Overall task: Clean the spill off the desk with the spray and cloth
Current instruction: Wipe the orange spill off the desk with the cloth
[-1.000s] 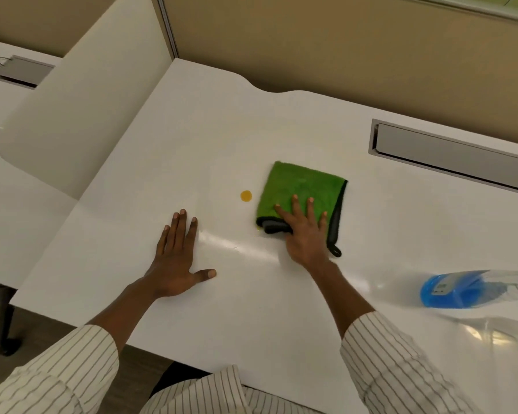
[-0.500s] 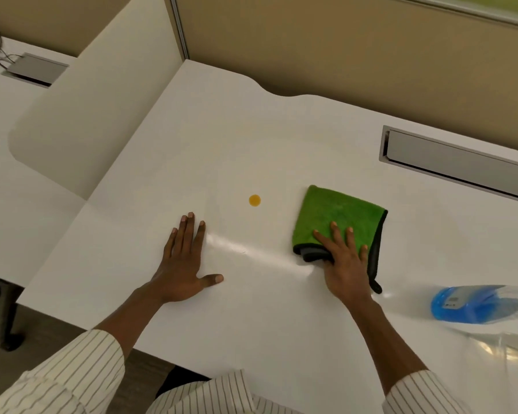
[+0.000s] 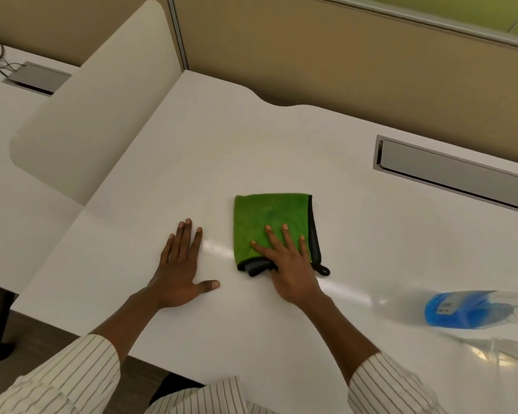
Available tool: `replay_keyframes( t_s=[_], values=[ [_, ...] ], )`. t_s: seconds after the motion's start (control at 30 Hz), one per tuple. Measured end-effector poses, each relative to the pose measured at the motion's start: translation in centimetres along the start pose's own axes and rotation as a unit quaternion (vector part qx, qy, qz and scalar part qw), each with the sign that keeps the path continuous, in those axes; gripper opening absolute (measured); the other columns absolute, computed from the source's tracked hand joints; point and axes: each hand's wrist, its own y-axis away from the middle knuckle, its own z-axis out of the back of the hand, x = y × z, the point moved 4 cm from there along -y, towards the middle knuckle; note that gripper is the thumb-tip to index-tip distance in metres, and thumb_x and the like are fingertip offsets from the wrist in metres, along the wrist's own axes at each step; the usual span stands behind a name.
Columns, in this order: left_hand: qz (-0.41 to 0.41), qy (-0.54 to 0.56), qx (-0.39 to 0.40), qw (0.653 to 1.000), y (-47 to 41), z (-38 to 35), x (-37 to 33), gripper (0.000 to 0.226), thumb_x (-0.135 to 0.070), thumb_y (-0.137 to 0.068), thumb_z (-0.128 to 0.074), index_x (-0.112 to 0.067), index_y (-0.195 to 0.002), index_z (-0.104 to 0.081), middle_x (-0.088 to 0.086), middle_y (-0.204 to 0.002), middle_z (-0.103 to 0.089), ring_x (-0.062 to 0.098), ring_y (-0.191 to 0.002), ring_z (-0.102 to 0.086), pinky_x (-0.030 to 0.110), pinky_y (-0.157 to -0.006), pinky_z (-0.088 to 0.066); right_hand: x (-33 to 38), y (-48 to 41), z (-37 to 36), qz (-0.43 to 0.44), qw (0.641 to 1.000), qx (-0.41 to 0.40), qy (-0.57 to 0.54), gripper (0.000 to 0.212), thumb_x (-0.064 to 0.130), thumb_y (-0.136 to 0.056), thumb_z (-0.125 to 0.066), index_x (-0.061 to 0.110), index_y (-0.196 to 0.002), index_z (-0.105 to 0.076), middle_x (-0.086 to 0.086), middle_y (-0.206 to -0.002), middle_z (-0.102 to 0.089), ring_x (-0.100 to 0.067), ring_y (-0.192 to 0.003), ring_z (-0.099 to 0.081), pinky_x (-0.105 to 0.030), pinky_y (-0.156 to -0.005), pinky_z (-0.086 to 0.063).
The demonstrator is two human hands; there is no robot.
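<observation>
A folded green cloth point(image 3: 266, 216) with a black edge lies flat on the white desk point(image 3: 251, 138). My right hand point(image 3: 290, 264) presses down on its near half, fingers spread on top and thumb at the near edge. My left hand point(image 3: 180, 270) rests flat on the bare desk just left of the cloth, holding nothing. A clear spray bottle point(image 3: 461, 309) with blue liquid lies on its side at the right. No orange spot shows on the desk; the cloth covers where it was.
A grey cable slot point(image 3: 449, 171) is set into the desk at the back right. A white rounded divider point(image 3: 96, 115) stands at the left, with a neighbouring desk beyond it. Tan partition walls close off the back. The desk's front edge is near my sleeves.
My right hand has slid the cloth to the left, over the small orange spot, which no longer shows. My left hand has stayed flat in place.
</observation>
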Motion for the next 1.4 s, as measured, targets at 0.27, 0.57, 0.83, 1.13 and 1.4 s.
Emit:
replay_keyframes(
  t_s=[0.27,0.57,0.83,1.13,1.4],
  values=[
    [0.004,0.001,0.001,1.000,0.0,-0.1,-0.2,0.134,-0.093,-0.082,-0.040,-0.016,-0.166,0.030,0.005,-0.169,0.049,0.021,-0.159,0.044,0.045,-0.134,0.016,-5.2,4.0,1.7,-0.094,0.993,-0.054,-0.038,0.082,0.001,-0.090,-0.057,0.047,-0.157,-0.041,0.010,-0.176,-0.015,-0.028,-0.165,0.000,-0.064,-0.130,-0.006],
    [0.001,0.003,-0.004,1.000,0.2,0.0,-0.3,0.133,-0.091,-0.084,-0.044,-0.016,-0.166,0.030,0.006,-0.169,0.048,0.022,-0.159,0.043,0.046,-0.134,0.016,-4.0,-10.8,4.7,-0.126,0.992,-0.016,-0.015,0.066,0.018,-0.104,-0.052,0.043,-0.161,-0.032,0.000,-0.178,-0.008,-0.038,-0.163,0.007,-0.069,-0.127,0.003],
    [-0.012,0.009,-0.017,1.000,0.5,0.3,-0.4,0.131,-0.089,-0.087,-0.045,-0.015,-0.166,0.029,0.008,-0.170,0.047,0.023,-0.160,0.042,0.044,-0.134,0.016,1.4,-5.2,0.6,0.028,0.999,0.006,-0.029,0.071,0.012,-0.096,-0.056,0.043,-0.158,-0.040,0.004,-0.177,-0.011,-0.034,-0.164,0.007,-0.066,-0.128,0.005],
    [0.053,0.027,-0.042,0.997,4.0,0.2,0.5,0.134,-0.095,-0.085,-0.041,-0.011,-0.166,0.025,0.010,-0.171,0.044,0.024,-0.160,0.040,0.042,-0.134,0.017,-2.4,1.6,1.4,-0.077,0.993,-0.024,-0.090,0.079,-0.004,-0.092,-0.057,0.046,-0.152,-0.047,0.012,-0.175,-0.016,-0.024,-0.164,0.003,-0.062,-0.130,-0.002],
    [0.088,0.025,-0.058,0.994,7.5,-0.4,1.4,0.126,-0.096,-0.087,-0.032,-0.012,-0.170,0.014,0.012,-0.174,0.037,0.027,-0.164,0.033,0.048,-0.137,0.008,2.0,-11.2,2.7,-0.139,0.990,0.003,-0.040,0.065,0.017,-0.104,-0.049,0.045,-0.160,-0.034,0.002,-0.178,-0.007,-0.034,-0.164,0.008,-0.068,-0.127,0.002]
  ],
)
